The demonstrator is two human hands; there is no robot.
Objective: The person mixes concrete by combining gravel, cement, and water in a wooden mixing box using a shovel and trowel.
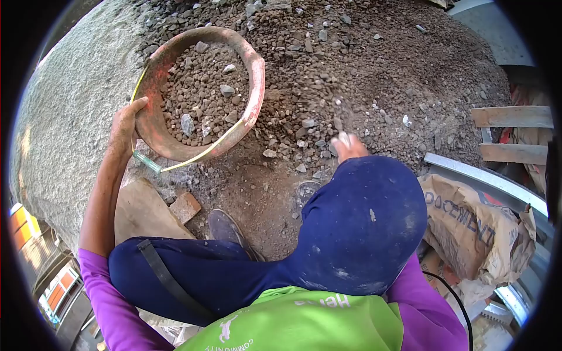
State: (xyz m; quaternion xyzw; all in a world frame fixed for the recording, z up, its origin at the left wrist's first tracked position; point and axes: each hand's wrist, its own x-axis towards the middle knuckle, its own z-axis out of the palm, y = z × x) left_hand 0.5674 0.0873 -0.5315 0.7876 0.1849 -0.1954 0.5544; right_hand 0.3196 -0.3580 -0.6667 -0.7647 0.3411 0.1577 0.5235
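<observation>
A round, worn reddish bucket (256, 88) with a thin yellow handle sits on the ground, filled with gravel (202, 96) and a few larger stones. My left hand (126, 120) is closed on its left rim, thumb over the edge. A clear greenish sleeve on the handle (147, 162) hangs just below that hand. Beyond my raised right knee, my right hand (350, 146) is low at the loose gravel heap (328, 76), fingers curled. Something pale shows at its fingertips, but I cannot make out what. Stones just above it are smeared by motion. My knee hides the wrist.
Pale sand (76, 111) slopes up on the left. A flat board (146, 213) and a brick piece (185, 207) lie near my shoe (228, 229). At right are a crumpled cement bag (474, 225), a metal channel (486, 178) and wooden slats (512, 117).
</observation>
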